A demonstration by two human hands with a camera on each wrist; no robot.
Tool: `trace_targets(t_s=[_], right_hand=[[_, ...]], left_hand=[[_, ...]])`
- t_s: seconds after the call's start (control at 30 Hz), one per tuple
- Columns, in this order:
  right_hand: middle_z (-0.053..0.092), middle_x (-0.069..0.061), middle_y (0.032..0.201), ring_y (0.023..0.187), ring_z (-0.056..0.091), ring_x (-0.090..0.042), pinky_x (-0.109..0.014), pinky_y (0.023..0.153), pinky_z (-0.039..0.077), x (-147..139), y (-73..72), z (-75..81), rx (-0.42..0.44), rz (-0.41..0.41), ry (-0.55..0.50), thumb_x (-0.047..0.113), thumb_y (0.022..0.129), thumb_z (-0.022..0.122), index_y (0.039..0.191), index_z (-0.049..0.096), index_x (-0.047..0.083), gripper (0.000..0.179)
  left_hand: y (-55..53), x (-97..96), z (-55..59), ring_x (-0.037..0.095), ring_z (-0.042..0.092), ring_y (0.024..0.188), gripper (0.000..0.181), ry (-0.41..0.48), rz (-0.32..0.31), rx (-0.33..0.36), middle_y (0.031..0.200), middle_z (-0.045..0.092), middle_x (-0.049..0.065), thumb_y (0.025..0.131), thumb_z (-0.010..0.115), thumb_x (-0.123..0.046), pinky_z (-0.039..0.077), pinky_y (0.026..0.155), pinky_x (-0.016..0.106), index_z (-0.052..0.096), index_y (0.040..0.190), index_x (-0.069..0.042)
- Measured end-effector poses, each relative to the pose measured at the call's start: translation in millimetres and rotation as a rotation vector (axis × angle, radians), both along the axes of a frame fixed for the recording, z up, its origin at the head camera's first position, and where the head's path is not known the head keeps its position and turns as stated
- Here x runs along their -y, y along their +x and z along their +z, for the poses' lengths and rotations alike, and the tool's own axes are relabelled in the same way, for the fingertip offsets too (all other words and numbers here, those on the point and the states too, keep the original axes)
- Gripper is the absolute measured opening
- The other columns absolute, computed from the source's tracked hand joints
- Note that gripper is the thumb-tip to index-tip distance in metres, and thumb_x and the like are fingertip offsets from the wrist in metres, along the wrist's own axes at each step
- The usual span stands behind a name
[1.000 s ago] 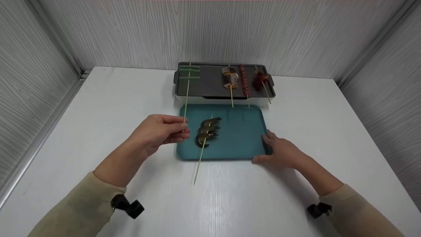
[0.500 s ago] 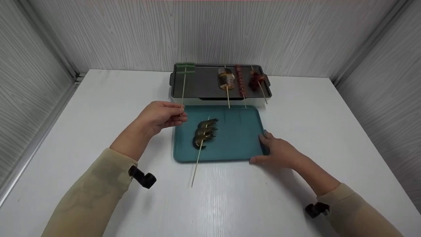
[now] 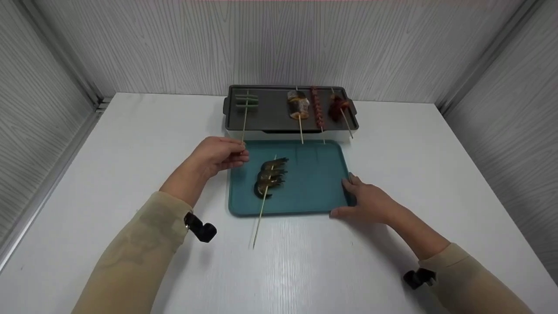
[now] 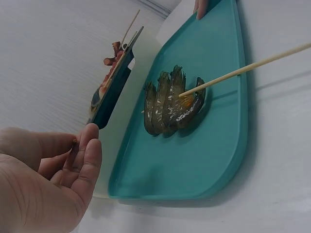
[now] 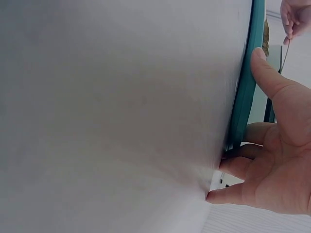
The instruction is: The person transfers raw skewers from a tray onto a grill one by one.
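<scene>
My left hand [image 3: 222, 155] pinches the lower end of a skewer of green vegetable pieces [image 3: 247, 102] between thumb and fingers. Those pieces are at the left end of the black griddle [image 3: 274, 109]; whether they touch its surface I cannot tell. On the teal tray [image 3: 314, 183] lies a skewer of shrimp [image 3: 269, 176], its bare stick jutting over the near edge. My right hand [image 3: 368, 200] holds the tray's near right corner, the thumb [image 5: 265, 68] on the near rim and fingers along the right side. In the left wrist view the pinched stick is mostly hidden by the hand.
Three other skewers rest on the griddle's right half: thick grey-brown pieces [image 3: 298, 105], a row of small red pieces [image 3: 317, 109] and a dark red one [image 3: 338, 108]. Their sticks overhang the front. A wood-grain wall [image 3: 279, 43] stands behind the white table [image 3: 392, 131].
My left hand has moved away from me with the green vegetable skewer, then slightly back and down, bringing the pieces lower over the griddle's left end. My right hand stays at the tray corner.
</scene>
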State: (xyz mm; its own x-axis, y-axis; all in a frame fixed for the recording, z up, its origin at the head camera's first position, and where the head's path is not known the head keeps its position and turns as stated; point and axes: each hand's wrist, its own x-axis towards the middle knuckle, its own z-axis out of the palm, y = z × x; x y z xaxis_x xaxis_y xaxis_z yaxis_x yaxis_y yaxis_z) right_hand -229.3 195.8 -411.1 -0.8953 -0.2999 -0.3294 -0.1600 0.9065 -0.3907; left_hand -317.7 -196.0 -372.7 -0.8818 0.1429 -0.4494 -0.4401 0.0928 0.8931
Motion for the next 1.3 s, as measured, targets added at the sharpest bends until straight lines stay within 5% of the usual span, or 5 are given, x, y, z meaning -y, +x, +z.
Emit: trace_targets(t_s=[0.37, 0.6, 1.3], right_hand=[[0.013, -0.027, 0.174, 0.156, 0.025, -0.049, -0.061, 0.121, 0.033, -1, -0.8, -1.0, 0.011, -0.015, 0.004, 0.068, 0.089, 0.075, 0.167, 0.023, -0.001, 0.116], [0.015, -0.029, 0.173, 0.155, 0.027, -0.050, -0.061, 0.121, 0.034, -1, -0.3, -1.6, -0.005, 0.003, 0.005, 0.067, 0.090, 0.075, 0.166, 0.025, -0.002, 0.115], [0.014, -0.029, 0.173, 0.155, 0.027, -0.050, -0.061, 0.121, 0.034, -1, -1.4, -3.1, -0.011, 0.011, 0.015, 0.067, 0.091, 0.074, 0.166, 0.023, -0.003, 0.115]], left_hand=[[0.5, 0.7, -5.8, 0.015, 0.075, 0.095, 0.043, 0.042, 0.022, 0.031, 0.105, 0.074, 0.007, 0.109, 0.062, -0.017, 0.060, 0.094, 0.029, 0.057, 0.145, 0.006], [12.4, 8.4, -7.1, 0.018, 0.076, 0.103, 0.051, 0.074, -0.011, 0.042, 0.120, 0.070, 0.014, 0.108, 0.064, -0.023, 0.059, 0.097, 0.031, 0.052, 0.148, 0.006], [100.3, 30.4, -3.1, 0.022, 0.078, 0.102, 0.055, 0.151, -0.182, 0.061, 0.112, 0.077, 0.014, 0.104, 0.071, -0.022, 0.061, 0.096, 0.036, 0.054, 0.144, 0.011]])
